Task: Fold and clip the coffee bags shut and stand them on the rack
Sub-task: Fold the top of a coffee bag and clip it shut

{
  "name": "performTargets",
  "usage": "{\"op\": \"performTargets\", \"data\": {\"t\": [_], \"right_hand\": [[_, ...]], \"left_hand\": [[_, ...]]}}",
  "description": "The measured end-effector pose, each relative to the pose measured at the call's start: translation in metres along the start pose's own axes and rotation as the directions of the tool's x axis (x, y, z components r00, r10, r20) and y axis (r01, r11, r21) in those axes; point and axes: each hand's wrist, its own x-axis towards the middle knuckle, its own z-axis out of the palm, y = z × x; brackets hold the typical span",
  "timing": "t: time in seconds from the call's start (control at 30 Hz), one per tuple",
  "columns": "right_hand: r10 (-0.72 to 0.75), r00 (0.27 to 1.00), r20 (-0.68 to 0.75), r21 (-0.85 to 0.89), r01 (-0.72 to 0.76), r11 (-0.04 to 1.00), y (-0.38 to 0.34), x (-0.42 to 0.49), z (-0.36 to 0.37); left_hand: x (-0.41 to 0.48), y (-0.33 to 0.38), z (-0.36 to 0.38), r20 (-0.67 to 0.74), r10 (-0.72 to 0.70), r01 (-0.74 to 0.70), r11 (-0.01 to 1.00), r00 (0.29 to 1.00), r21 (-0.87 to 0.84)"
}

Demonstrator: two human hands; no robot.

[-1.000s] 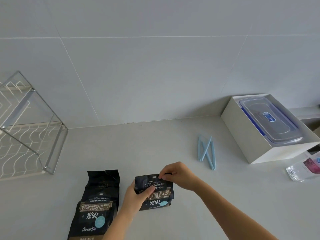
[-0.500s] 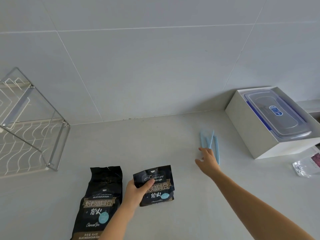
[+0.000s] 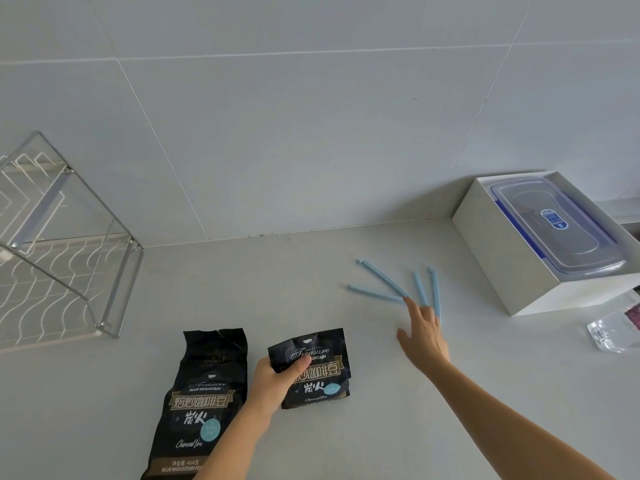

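1. At the left edge of the frame stands a wire rack (image 3: 65, 251), metal, with wavy wires on its lower shelf; it sits on the grey counter (image 3: 242, 289) against the tiled wall.
2. In the lower left centre lies an unfolded coffee bag (image 3: 204, 396), black with gold lettering, flat on the counter with its crumpled top toward the wall. No hand touches it.
3. Just right of it is the left hand (image 3: 273, 384), closed on the folded coffee bag (image 3: 313, 370): the thumb presses across the bag's front near its left edge, and the other fingers are hidden behind or under the bag. The bag's top is folded down, so it looks much shorter than its neighbour.
4. Right of centre, the right hand (image 3: 420, 336) reaches out over the counter with fingers spread and open, holding nothing. Its fingertips (image 3: 408, 301) lie at the near ends of the clips.
5. An opened blue clip (image 3: 379, 284) forms a V, its 2 arms spreading away to the upper left from the index fingertip, where they join. A second blue clip (image 3: 427, 289) lies just right of it, its 2 arms nearly parallel, near ends at or under the middle fingers; contact cannot be told.
6. At the right edge a white box (image 3: 502, 251) holds a clear lidded container (image 3: 557, 226) with blue trim. Below it lies a clear plastic packet (image 3: 616, 329).
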Motion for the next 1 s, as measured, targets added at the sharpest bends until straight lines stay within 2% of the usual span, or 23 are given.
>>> {"op": "performTargets", "data": {"t": [0.1,0.3,0.47,0.53,0.6,0.67,0.73,0.8,0.9,1.0], "right_hand": [[-0.051,0.998,0.026,-0.013,0.051,0.999,-0.006,0.015,-0.007],[-0.03,0.968,0.249,-0.157,0.071,0.985,-0.019,0.037,-0.013],[-0.167,0.984,0.064,-0.184,0.176,0.967,-0.013,0.013,-0.001],[-0.199,0.978,0.06,-0.106,0.205,0.973,-0.009,0.004,0.005],[-0.178,0.978,0.107,0.092,0.168,0.981,-0.011,-0.002,0.007],[-0.129,0.965,0.229,0.367,0.037,0.929,-0.018,-0.008,0.002],[-0.137,0.93,0.34,0.532,-0.07,0.844,-0.026,-0.015,-0.005],[-0.183,0.915,0.36,0.594,-0.074,0.801,-0.034,-0.021,-0.012],[-0.276,0.904,0.327,0.64,0.003,0.768,-0.047,-0.027,-0.026],[-0.36,0.894,0.267,0.528,0.177,0.831,-0.059,-0.031,-0.038]], "left_hand": [[-0.001,-0.001,0.0,0.009,-0.001,0.001,1.0,1.0,-0.009],[-0.001,-0.002,0.0,0.002,0.01,-0.01,1.0,1.0,-0.013],[0.0,-0.002,0.0,0.003,0.015,-0.015,1.0,1.0,-0.012],[0.0,-0.001,0.001,0.003,0.013,-0.013,1.0,1.0,-0.013],[0.0,0.001,0.001,0.004,0.013,-0.013,1.0,1.0,-0.017],[0.0,0.001,0.0,0.006,0.011,-0.011,1.0,1.0,-0.022],[0.0,0.002,0.0,0.013,0.01,-0.01,1.0,1.0,-0.03],[0.0,0.002,0.0,0.017,0.011,-0.011,0.999,1.0,-0.035],[-0.001,0.002,0.0,0.015,0.007,-0.006,0.999,1.0,-0.046],[-0.002,0.002,0.0,0.008,0.007,-0.007,0.999,1.0,-0.052]]}}
